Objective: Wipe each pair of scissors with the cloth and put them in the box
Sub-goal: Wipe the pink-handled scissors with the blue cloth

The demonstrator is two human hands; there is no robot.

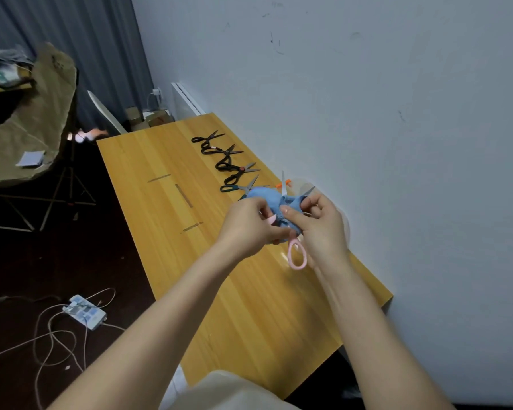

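The long wooden table [249, 306] runs along the wall, and both hands are held just above its middle. The left hand [249, 226] has its fingers curled, gripping the pink-handled scissors [289, 256] by one handle loop, with a fold of cloth caught in the same grasp. The right hand [323, 226], touching the left, pinches the blue cloth [267, 196] between thumb and fingers round the scissors. The cloth bunches over the top of both grips. One pink loop hangs free below the hands, and a silver blade stands up just beyond the cloth. Farther out from the grip, a row of dark-handled scissors [223, 165] lies on the table by the wall. A faint clear shape just past the right hand may be a container, but the view is too poor to say.
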